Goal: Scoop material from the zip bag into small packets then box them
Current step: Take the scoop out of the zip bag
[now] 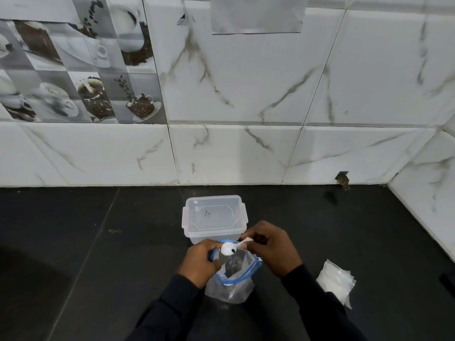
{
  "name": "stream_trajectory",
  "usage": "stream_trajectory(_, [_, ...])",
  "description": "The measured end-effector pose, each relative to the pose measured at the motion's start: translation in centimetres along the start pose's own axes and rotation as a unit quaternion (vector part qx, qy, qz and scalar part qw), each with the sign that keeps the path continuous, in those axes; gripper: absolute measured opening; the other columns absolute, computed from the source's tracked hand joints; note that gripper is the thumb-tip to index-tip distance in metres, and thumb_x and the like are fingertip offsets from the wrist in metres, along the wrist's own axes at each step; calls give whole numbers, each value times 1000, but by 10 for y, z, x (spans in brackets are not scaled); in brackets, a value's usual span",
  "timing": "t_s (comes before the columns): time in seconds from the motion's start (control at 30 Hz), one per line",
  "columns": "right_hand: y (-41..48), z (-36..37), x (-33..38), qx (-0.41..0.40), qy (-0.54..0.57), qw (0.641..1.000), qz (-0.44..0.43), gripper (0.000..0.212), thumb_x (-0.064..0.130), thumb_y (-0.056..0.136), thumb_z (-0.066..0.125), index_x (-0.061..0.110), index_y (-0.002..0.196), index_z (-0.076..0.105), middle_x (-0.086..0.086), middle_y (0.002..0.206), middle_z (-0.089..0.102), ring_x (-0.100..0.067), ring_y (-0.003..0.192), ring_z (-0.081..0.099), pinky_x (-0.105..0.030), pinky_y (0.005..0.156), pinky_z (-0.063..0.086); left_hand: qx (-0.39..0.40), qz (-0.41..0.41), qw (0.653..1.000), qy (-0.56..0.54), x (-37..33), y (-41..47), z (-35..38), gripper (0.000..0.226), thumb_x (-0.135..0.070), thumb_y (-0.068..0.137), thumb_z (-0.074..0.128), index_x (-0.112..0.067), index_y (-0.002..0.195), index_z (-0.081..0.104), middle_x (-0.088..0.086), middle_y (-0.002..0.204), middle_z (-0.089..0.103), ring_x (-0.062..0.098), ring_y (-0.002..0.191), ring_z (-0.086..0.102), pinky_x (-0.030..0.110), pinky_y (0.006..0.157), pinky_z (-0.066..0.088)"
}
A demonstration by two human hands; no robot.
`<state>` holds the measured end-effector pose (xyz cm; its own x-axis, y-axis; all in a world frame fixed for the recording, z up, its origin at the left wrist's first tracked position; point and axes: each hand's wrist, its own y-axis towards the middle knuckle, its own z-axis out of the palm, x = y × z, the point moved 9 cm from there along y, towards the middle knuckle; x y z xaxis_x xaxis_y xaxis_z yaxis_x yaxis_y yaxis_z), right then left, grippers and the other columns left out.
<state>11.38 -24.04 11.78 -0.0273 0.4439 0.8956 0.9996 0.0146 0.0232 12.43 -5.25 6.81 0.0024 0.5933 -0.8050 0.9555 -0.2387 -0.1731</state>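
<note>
Right now my right hand [270,249] pinches the handle of the white spoon [230,249]. Its bowl is heaped with white material and hangs just above the mouth of the zip bag [234,289], which stands on the dark surface [98,267] near me. My left hand [200,260] has its fingers curled on a small packet [227,263] at the left rim of the bag; whether they also catch the bag's blue edge I cannot tell. The clear box [214,232], with its lid on, sits just beyond the bag, and a pile of packets [336,283] lies to the right, well apart.

As I see it, the heap is the first worry. It sits high on a shallow bowl, so any roll of my wrist would shed it before it reaches the packet.

The packet looks thin and limp. If my left fingers let its mouth fall flat, the material would slide down the outside, back into the bag at best and onto the surface at worst.

The bag seems to stand on its own soft base, so a knock from either wrist could tip it over.

Powder caught in the packet's seal could also stop it from closing.
</note>
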Motion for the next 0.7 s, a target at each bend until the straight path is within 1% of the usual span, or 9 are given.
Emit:
stream_trajectory(0.07, [2, -30, 10, -44, 46, 998, -14, 17, 9, 72, 86, 17, 86, 78, -4, 80, 70, -14, 70, 67, -23, 68, 56, -7, -3, 1000, -10, 1, 0, 0, 43, 2, 77, 70, -23, 112, 70, -17, 102, 63, -1, 91, 60, 6, 77, 44])
stream_trajectory(0.2, [13, -94, -2, -146, 214, 966, 17, 17, -5, 78, 76, 2, 93, 74, -17, 75, 70, -16, 62, 65, -22, 60, 56, -17, -17, 999, -40, 6, 0, -1, 45, 6, 75, 69, -23, 110, 71, -15, 102, 66, 4, 95, 65, 10, 81, 48])
stream_trajectory(0.27, [21, -114, -34, -190, 314, 929, 53, 19, -9, 81, 71, -3, 99, 70, -16, 79, 68, -19, 68, 68, -22, 65, 58, -14, -16, 999, -42, 6, 0, 0, 44, 5, 76, 69, -25, 108, 70, -19, 99, 65, 4, 93, 65, 15, 83, 51])
stream_trajectory(0.37, [31, -118, -102, -244, 434, 855, 145, 21, -13, 85, 64, -7, 104, 64, -18, 90, 68, -24, 77, 72, -22, 68, 59, -9, -15, 999, -48, 4, 0, 2, 45, 5, 77, 69, -31, 105, 68, -22, 98, 64, 5, 94, 64, 15, 83, 50])
stream_trajectory(0.43, [30, -108, -147, -288, 476, 802, 215, 17, -16, 85, 60, -9, 100, 62, -21, 92, 65, -24, 72, 72, -22, 63, 59, -5, -16, 999, -50, 5, 0, 4, 46, 4, 78, 69, -34, 103, 67, -21, 100, 64, 5, 96, 64, 16, 84, 50])
stream_trajectory(0.5, [25, -94, -184, -327, 498, 756, 271, 10, -19, 84, 58, -10, 88, 61, -23, 92, 62, -28, 70, 70, -25, 57, 61, -3, -14, 999, -52, 6, 1, 6, 46, 4, 77, 69, -34, 104, 67, -18, 103, 66, 5, 98, 65, 15, 84, 51])
stream_trajectory(0.57, [20, -79, -210, -347, 498, 729, 318, 9, -19, 84, 59, -10, 83, 59, -26, 93, 62, -32, 75, 67, -27, 55, 61, -6, -9, 999, -53, 6, 0, 6, 46, 5, 76, 68, -31, 105, 69, -16, 103, 67, 4, 97, 65, 13, 83, 51])
stream_trajectory(0.63, [18, -68, -229, -348, 486, 721, 351, 7, -15, 84, 61, -10, 83, 58, -25, 94, 63, -31, 76, 67, -29, 56, 62, -6, -10, 998, -59, 7, 0, 7, 46, 5, 76, 68, -31, 105, 69, -15, 104, 68, 5, 98, 66, 16, 84, 52])
stream_trajectory(0.7, [23, -62, -239, -335, 443, 747, 366, 3, -9, 87, 62, -7, 85, 61, -20, 89, 66, -25, 74, 67, -27, 61, 62, -6, -4, 998, -60, 7, 1, 7, 45, 5, 76, 68, -30, 105, 69, -13, 105, 69, 6, 99, 66, 20, 88, 54])
